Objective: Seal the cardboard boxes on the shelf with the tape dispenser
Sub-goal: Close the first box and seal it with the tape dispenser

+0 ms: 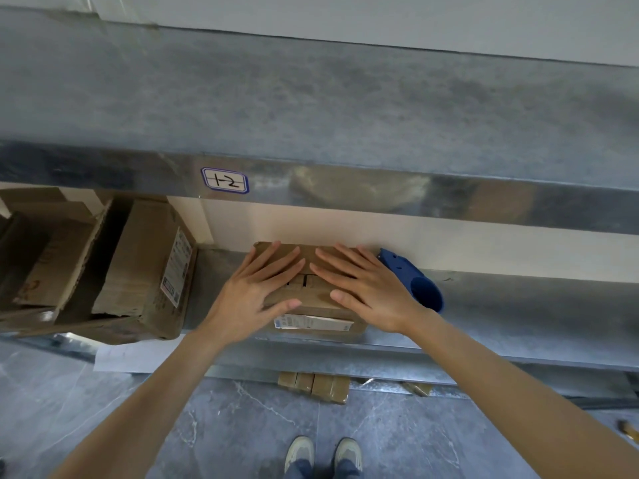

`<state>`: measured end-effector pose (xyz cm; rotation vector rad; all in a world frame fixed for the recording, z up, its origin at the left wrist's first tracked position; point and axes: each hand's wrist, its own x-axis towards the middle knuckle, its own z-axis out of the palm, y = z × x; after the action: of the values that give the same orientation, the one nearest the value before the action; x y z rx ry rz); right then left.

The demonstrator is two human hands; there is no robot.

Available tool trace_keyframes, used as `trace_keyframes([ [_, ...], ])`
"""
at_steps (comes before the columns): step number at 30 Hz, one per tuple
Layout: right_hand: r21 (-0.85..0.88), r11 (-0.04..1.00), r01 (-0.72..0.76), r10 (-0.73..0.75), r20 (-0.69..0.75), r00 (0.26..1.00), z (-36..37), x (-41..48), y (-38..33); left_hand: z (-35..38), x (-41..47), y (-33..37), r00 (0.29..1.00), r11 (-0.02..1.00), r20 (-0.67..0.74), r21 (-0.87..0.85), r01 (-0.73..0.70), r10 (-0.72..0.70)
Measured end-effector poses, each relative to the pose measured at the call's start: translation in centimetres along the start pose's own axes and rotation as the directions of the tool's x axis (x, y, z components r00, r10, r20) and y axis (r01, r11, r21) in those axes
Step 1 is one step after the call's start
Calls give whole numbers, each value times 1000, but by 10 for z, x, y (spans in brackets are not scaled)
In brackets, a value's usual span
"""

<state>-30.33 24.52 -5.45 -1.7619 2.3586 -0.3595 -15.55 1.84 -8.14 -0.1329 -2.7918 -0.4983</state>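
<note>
Lying nearest, flat cardboard pieces (314, 387) are showing under the shelf (518, 305). On it, the left hand (257, 292) and right hand (366, 292) are pressing flat, fingers spread, on the small box (306, 283). The right hand is partly hiding the blue tape dispenser (413, 281) beside it. Left, a larger box (145, 271) is running off-frame.

The person wears blue jeans (300, 471) and pale grey-and-white sneakers (348, 452).

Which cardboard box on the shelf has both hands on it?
The small box beside the blue tape dispenser: the left hand and right hand lie flat on its flaps. The bigger box at the left is untouched.
</note>
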Motion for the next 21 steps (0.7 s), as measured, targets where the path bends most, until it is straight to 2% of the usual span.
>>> trace_keyframes([
  [6,-68,998,-14,18,55,998,-4,-1,-1,-2,-1,4,999,996,31,76,41,-44],
  [12,14,976,-215,214,39,976,-4,0,-8,-3,1,11,982,977,62,130,171,-180],
  [14,125,955,-267,268,9,963,0,0,-9,-2,1,13,972,972,40,60,229,-231],
  [16,283,914,-290,312,-35,949,6,1,-9,-1,1,15,955,949,-1,-106,296,-298],
  [19,518,811,-271,377,-110,920,10,3,-10,0,2,18,917,853,-40,-386,351,-396],
  [21,628,739,-244,418,-144,897,12,4,-13,0,4,21,896,799,-45,-475,369,-441],
])
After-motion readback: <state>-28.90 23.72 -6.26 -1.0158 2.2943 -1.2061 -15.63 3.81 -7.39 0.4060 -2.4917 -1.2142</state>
